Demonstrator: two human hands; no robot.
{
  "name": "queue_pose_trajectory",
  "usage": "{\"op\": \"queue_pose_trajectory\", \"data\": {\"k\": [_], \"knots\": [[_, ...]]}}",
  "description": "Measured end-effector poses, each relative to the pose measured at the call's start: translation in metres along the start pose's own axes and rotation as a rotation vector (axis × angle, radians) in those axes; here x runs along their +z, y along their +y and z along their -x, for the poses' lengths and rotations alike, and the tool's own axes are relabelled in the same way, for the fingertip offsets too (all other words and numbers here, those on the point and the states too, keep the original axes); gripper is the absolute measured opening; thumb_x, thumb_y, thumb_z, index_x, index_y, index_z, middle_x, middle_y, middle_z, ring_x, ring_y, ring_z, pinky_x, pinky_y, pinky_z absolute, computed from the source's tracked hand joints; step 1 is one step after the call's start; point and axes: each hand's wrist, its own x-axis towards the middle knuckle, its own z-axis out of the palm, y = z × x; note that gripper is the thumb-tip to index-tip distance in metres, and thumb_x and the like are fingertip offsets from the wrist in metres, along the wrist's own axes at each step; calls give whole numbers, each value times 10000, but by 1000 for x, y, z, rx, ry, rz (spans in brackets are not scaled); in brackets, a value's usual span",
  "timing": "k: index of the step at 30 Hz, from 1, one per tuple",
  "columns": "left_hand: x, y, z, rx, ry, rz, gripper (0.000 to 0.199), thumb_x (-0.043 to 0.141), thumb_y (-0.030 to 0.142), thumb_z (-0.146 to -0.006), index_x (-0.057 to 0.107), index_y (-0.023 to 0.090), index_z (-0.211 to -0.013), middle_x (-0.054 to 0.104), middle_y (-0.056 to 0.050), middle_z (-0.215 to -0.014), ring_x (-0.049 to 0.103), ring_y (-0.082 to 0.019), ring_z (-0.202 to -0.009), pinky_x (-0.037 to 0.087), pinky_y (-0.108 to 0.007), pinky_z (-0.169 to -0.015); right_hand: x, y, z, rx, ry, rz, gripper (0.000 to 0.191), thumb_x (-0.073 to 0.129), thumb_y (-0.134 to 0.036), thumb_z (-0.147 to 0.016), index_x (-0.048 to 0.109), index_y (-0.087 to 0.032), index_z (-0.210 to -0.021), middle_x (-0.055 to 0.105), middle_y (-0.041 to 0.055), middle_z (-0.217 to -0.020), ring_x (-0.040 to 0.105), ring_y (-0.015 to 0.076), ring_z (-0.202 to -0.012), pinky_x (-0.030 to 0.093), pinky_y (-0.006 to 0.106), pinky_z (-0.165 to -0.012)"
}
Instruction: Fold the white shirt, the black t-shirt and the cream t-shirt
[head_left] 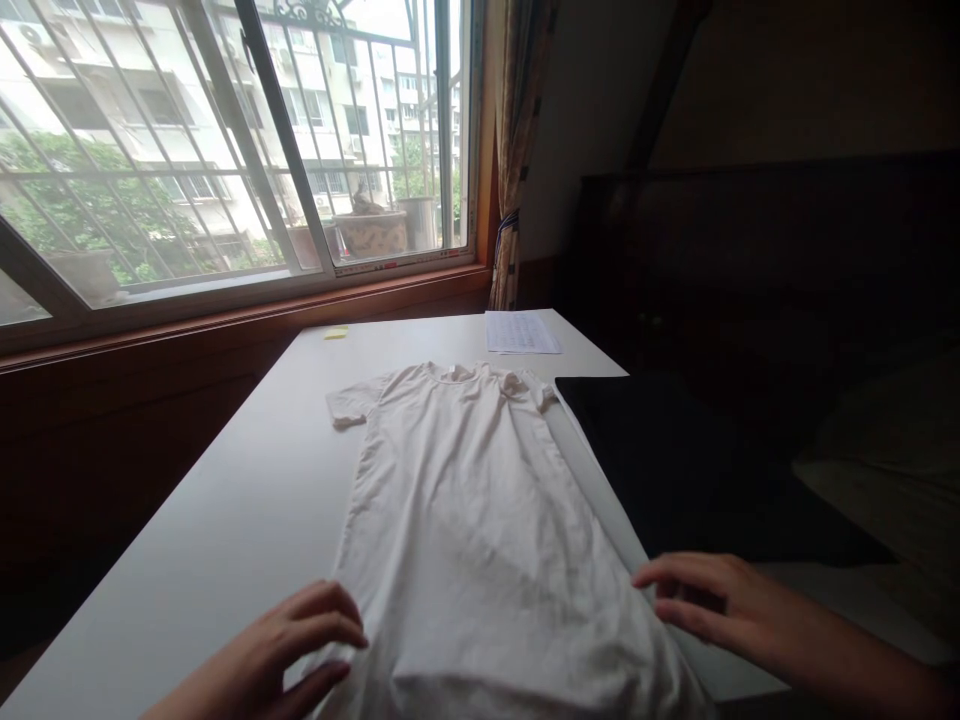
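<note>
On white table [217, 510]: one pale T-shirt [465, 500], lies spread flat, seemingly to keep both side edges reachable; left hand [304, 630] and right hand [716, 595] at those edges, fingers loosely curved, thumbs apart, pinching no cloth.

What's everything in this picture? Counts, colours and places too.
Shirt: 1, white, on table
Table: 1, white, centre
Dark sheet: 1, black, table's right
Papers: count unclear, white, table's far right
Slips: count unclear, yellow, table's far left
Window: 1, grey frame, upper left
Bars: many, pale, outside
Flowerpots: several, brownish, outside
Greenery: count unclear, green, outside
Buildings: count unclear, pale, outside
Curtain: 1, beige, right of window
Dim shapes: count unclear, dark, right
Left hand: 1, bare, shirt's lower left
Right hand: 1, bare, shirt's lower right
</note>
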Motion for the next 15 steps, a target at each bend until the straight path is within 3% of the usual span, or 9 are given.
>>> {"op": "queue_pose_trajectory", "data": {"k": [2,4,8,11,15], "knots": [[6,-18,-24,-8,137,-78,276,485,306,-1054,629,331,-1288,652,-57,-1292,650,-190,-1168,550,-289,-1002,5,-19,-26,-83,-34,-11,346,557,-545,-975,779,-314,-1106,736,76,-1132,700,267,-998,586,362,-855],[17,-43,-48,-22,221,-215,344,495,323,-1052,563,301,-1389,575,-87,-1433,575,-244,-1304,501,-400,-1103,19,-32,-53,-184,19,46,339,560,-485,-990,739,-285,-1196,682,88,-1279,646,277,-1163,526,408,-1026],[32,-85,-83,27,263,-418,378,515,309,-1036,558,193,-1393,576,-138,-1428,525,-304,-1336,481,-492,-1118,56,-35,-100,-320,109,216,460,607,-453,-972,620,-258,-1388,536,114,-1501,471,299,-1408,404,496,-1173],[34,-95,-90,35,279,-482,304,522,231,-1010,614,170,-1293,639,-148,-1292,585,-299,-1199,525,-492,-1035,74,-31,-121,-383,174,288,493,590,-444,-986,570,-260,-1443,494,119,-1545,390,315,-1470,373,539,-1191],[31,-96,-69,-18,280,-544,224,509,138,-983,656,172,-1149,659,-132,-1189,602,-276,-1043,556,-448,-927,86,-39,-127,-416,189,336,497,549,-411,-1012,524,-264,-1485,444,112,-1590,333,309,-1506,362,539,-1201]]}}
